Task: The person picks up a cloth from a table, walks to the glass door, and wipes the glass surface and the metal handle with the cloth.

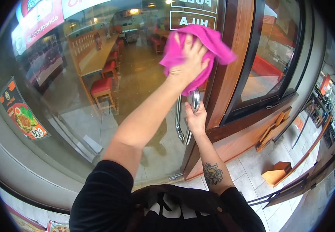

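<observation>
Against the glass door (144, 77), near its right edge, lies a bright pink cloth (214, 42). My left hand (190, 58) presses flat on this cloth with its fingers spread; parts of the cloth are blurred. Lower down, my right hand (197, 116) is closed round the curved metal door handle (194, 100), with the thumb on the near side. A second handle bar shows through the glass behind it. White lettering (193, 21) seen in reverse sits on the glass just above the cloth.
Through the glass, red-topped stools (101, 86) stand beside a long wooden table (94, 60). A food poster (24, 112) is at the left. Right of the door are a wooden frame (229, 65), a dark-framed window (268, 58) and a wooden object (277, 174) on the tiled floor.
</observation>
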Available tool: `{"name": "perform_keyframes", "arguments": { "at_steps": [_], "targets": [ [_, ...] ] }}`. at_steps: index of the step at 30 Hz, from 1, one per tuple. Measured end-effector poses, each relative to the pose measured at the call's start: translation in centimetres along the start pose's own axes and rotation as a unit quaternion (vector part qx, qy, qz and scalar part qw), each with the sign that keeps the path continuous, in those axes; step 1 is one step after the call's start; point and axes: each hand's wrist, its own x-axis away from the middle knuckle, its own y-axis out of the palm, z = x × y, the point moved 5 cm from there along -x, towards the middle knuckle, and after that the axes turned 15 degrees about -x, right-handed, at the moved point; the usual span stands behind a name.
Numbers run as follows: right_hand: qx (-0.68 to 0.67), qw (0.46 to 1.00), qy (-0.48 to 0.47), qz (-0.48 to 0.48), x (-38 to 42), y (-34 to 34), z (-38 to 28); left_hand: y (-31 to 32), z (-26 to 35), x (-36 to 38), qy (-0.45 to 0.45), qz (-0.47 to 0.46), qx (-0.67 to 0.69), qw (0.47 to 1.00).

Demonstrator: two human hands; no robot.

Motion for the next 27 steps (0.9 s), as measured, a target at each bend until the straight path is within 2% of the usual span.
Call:
{"name": "perform_keyframes", "arguments": {
  "at_steps": [2, 3, 4, 5, 6, 7, 8, 9, 10, 11, 12, 13, 14, 15, 16, 18, 20, 22, 23, 24, 25, 27],
  "targets": [
    [0.007, 1.000, 0.018, -0.010, 0.0, 0.2, 0.0, -0.3, -0.4, 0.4, 0.041, 0.050, 0.003, 0.998],
    [-0.015, 1.000, 0.016, -0.010, 0.1, 0.4, -0.2, 0.5, -1.1, 1.3, 0.125, 0.048, -0.078, 0.988],
    [-0.036, 0.999, 0.014, -0.011, 0.3, 0.6, -0.6, 0.2, -4.1, 2.0, 0.088, 0.000, 0.011, 0.996],
    [-0.036, 0.999, 0.009, -0.014, 0.1, 0.4, -0.1, -0.2, -8.7, 3.4, -0.029, -0.088, 0.177, 0.980],
    [-0.052, 0.998, 0.018, -0.013, 0.2, 0.5, -0.2, -0.3, -13.8, 5.1, -0.146, -0.149, 0.249, 0.946],
    [-0.062, 0.998, 0.029, -0.007, 0.5, 0.7, -0.5, 0.0, -19.0, 7.7, -0.250, -0.168, 0.247, 0.921],
    [-0.072, 0.997, 0.039, 0.000, 0.5, 0.8, -0.6, -0.9, -25.0, 9.9, -0.272, -0.039, 0.092, 0.957],
    [-0.062, 0.998, 0.021, 0.004, 0.2, 0.6, -0.1, -1.6, -31.1, 12.2, -0.247, 0.047, -0.045, 0.967],
    [-0.050, 0.999, 0.004, 0.009, 0.0, 0.3, 0.5, -1.8, -38.2, 15.6, -0.298, 0.040, -0.213, 0.930],
    [-0.049, 0.998, -0.027, 0.016, -0.1, 0.4, 0.5, -1.9, -45.1, 19.2, -0.387, 0.014, -0.226, 0.894],
    [-0.047, 0.998, -0.025, 0.027, 0.0, 0.5, 0.4, -1.6, -52.0, 22.8, -0.454, 0.006, -0.123, 0.883],
    [-0.051, 0.998, -0.010, 0.034, 0.2, 0.8, -0.1, 0.9, -61.0, 28.8, -0.521, 0.010, -0.117, 0.846],
    [-0.055, 0.998, 0.004, 0.042, 0.3, 0.9, -0.4, -0.3, -62.0, 30.8, -0.574, -0.064, -0.247, 0.779],
    [-0.040, 0.998, -0.013, 0.038, 0.2, 0.6, 0.0, 1.1, -67.5, 31.9, -0.464, -0.044, -0.359, 0.809],
    [-0.042, 0.998, -0.015, 0.042, 0.4, 0.8, 0.1, 2.4, -70.3, 32.4, -0.364, -0.047, -0.540, 0.757],
    [-0.024, 0.998, -0.028, 0.047, 0.3, 0.5, 0.1, 0.3, -67.0, 21.9, -0.407, 0.085, -0.300, 0.859],
    [-0.026, 0.998, -0.028, 0.047, 0.3, 0.5, 0.1, -1.4, -58.5, 10.7, -0.363, 0.088, -0.269, 0.888],
    [-0.051, 0.998, 0.009, 0.034, 0.6, 0.7, -0.5, -4.1, -46.2, 0.8, -0.315, 0.092, -0.246, 0.912],
    [-0.022, 0.999, 0.012, 0.028, 0.5, 0.4, -0.2, -4.3, -41.5, -4.0, -0.090, 0.286, -0.126, 0.946],
    [0.001, 1.000, 0.014, 0.022, 0.5, 0.0, 0.2, -2.3, -38.5, -8.1, -0.148, 0.202, -0.155, 0.956],
    [-0.006, 0.999, 0.038, 0.006, 0.5, -0.3, 0.4, -3.7, -31.3, -11.7, -0.157, 0.159, -0.140, 0.965],
    [-0.019, 0.998, 0.057, -0.025, 0.4, -0.3, 0.5, -4.9, -19.1, -16.3, -0.096, 0.141, -0.094, 0.981]
  ]
}}
